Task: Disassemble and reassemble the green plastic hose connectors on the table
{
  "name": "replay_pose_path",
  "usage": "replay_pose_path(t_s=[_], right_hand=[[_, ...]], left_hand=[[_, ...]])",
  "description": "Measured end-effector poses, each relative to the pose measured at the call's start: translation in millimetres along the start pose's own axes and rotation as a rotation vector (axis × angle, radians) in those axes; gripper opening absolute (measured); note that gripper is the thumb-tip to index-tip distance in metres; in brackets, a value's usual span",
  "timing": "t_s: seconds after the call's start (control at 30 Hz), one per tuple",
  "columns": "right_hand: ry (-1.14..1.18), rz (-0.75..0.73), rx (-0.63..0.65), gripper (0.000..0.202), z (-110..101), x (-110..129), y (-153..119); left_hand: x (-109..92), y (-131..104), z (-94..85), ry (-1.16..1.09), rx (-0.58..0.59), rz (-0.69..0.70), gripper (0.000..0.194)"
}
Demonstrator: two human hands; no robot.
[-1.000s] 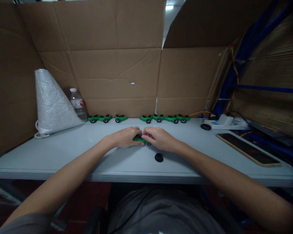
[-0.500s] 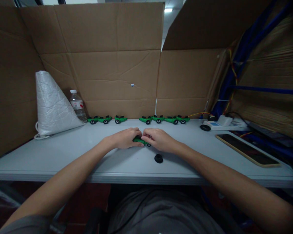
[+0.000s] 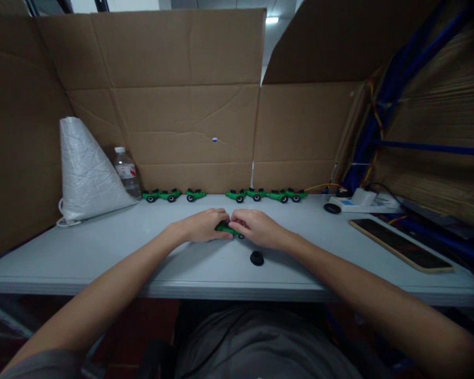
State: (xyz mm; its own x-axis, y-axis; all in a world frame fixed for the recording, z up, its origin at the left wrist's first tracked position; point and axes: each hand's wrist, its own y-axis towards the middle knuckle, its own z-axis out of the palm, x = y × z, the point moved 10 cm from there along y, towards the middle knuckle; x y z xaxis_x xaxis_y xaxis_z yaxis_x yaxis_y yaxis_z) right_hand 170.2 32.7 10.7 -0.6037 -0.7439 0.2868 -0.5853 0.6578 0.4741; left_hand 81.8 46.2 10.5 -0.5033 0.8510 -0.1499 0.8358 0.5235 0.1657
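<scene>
A green toy car (image 3: 224, 227) rests low over the middle of the white table, mostly covered by my fingers. My left hand (image 3: 207, 225) is closed around its left end, thumb along the near side. My right hand (image 3: 256, 226) pinches at the car's right end; whether a small part sits between those fingertips is hidden. One small wheel of the car shows under the right fingers. Just in front of my right hand lies a round black piece (image 3: 256, 258), apart from both hands.
Several similar green toy cars (image 3: 256, 195) line the back edge by the cardboard wall (image 3: 181, 116). At left stand a silvery bag (image 3: 89, 173) and a water bottle (image 3: 126, 172). At right lie a phone (image 3: 398, 244), a power strip (image 3: 347, 204) and another black disc (image 3: 332, 208).
The whole view has shifted slightly, with everything a little lower. Both hands keep the same hold on the toy car.
</scene>
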Motion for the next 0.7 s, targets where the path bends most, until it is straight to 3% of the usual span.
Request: replay_pose_path(t_s=[0.7], right_hand=[[-0.006,-0.032,0.014,0.019,0.8,1.3,-1.0]], left_hand=[[0.0,0.0,2.8,0.020,0.010,0.018,0.036]])
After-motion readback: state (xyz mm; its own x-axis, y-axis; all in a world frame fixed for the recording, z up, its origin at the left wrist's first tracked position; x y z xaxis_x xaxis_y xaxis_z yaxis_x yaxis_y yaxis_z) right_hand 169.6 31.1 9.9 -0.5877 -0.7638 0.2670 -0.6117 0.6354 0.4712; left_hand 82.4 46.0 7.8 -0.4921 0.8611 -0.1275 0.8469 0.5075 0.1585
